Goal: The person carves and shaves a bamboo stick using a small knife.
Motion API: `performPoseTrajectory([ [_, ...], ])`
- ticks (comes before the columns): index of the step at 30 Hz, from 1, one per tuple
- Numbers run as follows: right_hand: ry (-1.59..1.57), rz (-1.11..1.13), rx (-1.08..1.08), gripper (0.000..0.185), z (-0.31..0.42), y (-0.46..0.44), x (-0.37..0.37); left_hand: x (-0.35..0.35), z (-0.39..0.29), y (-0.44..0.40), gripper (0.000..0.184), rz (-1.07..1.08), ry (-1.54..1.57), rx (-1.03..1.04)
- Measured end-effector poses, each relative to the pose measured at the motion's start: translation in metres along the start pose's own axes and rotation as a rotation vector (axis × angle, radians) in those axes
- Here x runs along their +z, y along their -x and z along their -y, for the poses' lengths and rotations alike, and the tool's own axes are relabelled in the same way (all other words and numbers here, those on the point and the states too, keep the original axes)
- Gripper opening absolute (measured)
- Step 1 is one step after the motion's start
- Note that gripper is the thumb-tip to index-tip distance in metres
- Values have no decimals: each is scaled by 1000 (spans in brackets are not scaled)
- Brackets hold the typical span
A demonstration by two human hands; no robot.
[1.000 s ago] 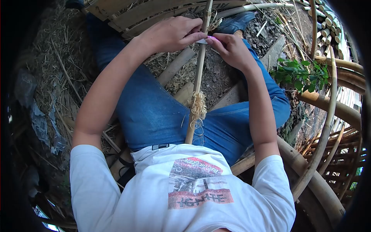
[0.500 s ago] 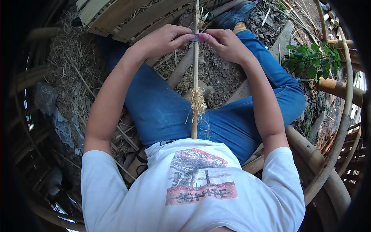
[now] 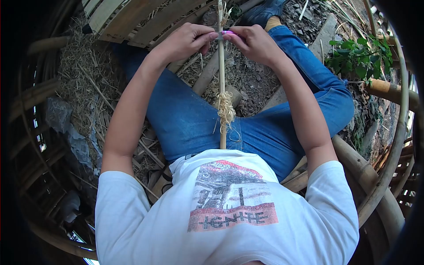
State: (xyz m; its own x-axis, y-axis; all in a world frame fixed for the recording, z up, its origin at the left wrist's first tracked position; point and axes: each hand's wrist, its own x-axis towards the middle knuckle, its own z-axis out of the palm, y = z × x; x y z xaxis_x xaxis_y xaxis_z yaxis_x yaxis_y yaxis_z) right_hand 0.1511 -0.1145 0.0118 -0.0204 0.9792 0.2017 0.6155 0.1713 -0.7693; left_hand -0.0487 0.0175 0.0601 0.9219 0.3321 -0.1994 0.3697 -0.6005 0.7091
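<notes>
here, my left fingers (image 3: 206, 38) pinch the blade (image 3: 219, 36), my right fingers (image 3: 236, 40) its pink end (image 3: 227, 32), across the stick (image 3: 221, 66); shavings (image 3: 226, 108) cling below them.

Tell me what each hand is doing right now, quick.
Left hand: closed, pinching one end of a small metal blade across the stick.
Right hand: closed, pinching the blade's pink end.

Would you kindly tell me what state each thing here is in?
Stick: between the legs, partly shaved
Shavings: curled, bunched on the stick
Blade: held across the stick
Left hand: pinching the blade
Right hand: closed at the blade's pink end
Plant: leafy, green
Shoe: worn
</notes>
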Motion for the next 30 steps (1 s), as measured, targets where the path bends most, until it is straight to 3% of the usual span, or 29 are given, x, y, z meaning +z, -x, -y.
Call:
performPoseTrajectory([
  [8, -16, 58, 94, 32, 5, 13, 1, 12, 6, 4, 31, 42, 147, 11],
  [14, -43, 118, 24, 33, 16, 19, -5, 30, -1, 25, 28, -36, 196, -4],
  [30, 151, -162, -23, 26, -6, -6, 7, 1, 12, -5, 34, -110, 83, 20],
])
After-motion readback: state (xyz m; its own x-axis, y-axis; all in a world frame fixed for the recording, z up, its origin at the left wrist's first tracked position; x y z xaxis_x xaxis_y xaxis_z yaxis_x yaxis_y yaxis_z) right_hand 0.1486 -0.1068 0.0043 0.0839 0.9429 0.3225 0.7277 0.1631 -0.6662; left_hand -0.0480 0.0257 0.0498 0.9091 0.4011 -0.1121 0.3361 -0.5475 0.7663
